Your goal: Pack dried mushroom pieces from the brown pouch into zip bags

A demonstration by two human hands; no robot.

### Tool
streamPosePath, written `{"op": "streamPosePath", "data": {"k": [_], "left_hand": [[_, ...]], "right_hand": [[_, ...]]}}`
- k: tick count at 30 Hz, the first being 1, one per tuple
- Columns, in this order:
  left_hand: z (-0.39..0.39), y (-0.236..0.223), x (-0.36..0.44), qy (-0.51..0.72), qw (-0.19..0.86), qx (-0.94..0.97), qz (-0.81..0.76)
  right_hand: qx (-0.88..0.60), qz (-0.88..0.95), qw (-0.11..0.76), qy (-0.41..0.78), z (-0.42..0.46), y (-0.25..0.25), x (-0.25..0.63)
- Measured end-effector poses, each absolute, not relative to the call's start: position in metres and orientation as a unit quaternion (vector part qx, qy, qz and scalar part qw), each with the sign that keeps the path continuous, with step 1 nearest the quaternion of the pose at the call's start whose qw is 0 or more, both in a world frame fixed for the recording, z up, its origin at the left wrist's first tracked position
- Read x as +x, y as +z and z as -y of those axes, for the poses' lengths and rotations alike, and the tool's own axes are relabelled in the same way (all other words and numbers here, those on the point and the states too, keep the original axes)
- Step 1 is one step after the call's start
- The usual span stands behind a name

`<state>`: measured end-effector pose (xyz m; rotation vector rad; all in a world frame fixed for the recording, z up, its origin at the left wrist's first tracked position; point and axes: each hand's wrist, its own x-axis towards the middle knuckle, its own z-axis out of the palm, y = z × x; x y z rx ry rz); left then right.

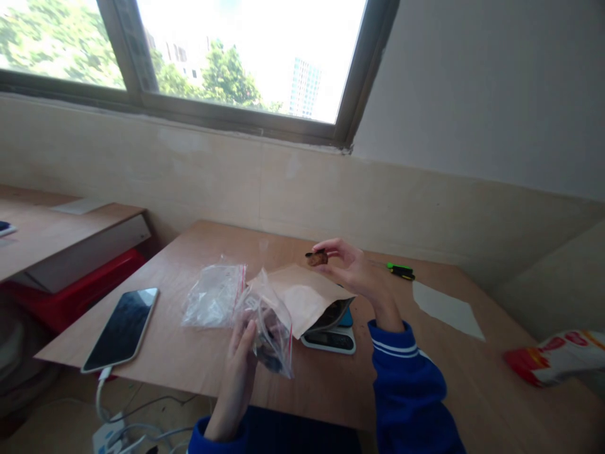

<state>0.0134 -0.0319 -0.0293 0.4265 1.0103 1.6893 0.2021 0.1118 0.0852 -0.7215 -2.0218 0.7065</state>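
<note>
My right hand point(347, 265) pinches a small brown piece with a dark edge, perhaps a dried mushroom point(317, 257), above the table. In my left hand point(243, 340) is a clear zip bag point(271, 328) with dark pieces inside. Between the hands lies a tan paper pouch point(307, 293), its mouth gaping toward the front right and dark contents just visible. The pouch rests on a white digital kitchen scale point(329, 341), which it partly covers. Left of the pouch is a stack of clear zip bags point(215, 295) with red seals.
A charging tablet or large phone point(123, 328) lies at the table's left edge, its cable running down to a power strip point(109, 434). Right are a green-and-black tool point(401, 271), white paper point(447, 309) and a red-and-white packet point(553, 356). A red stool point(70, 302) stands left.
</note>
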Motion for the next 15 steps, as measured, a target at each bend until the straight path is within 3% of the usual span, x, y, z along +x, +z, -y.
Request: {"op": "streamPosePath", "data": {"k": [6, 15], "left_hand": [[0.029, -0.023, 0.028, 0.717, 0.576, 0.156, -0.36], [0.018, -0.015, 0.036, 0.709, 0.627, 0.122, -0.299]], "right_hand": [[-0.345, 0.747, 0.482, 0.302, -0.11, 0.068, 0.215], [-0.468, 0.572, 0.59, 0.325, -0.11, -0.001, 0.237]]}}
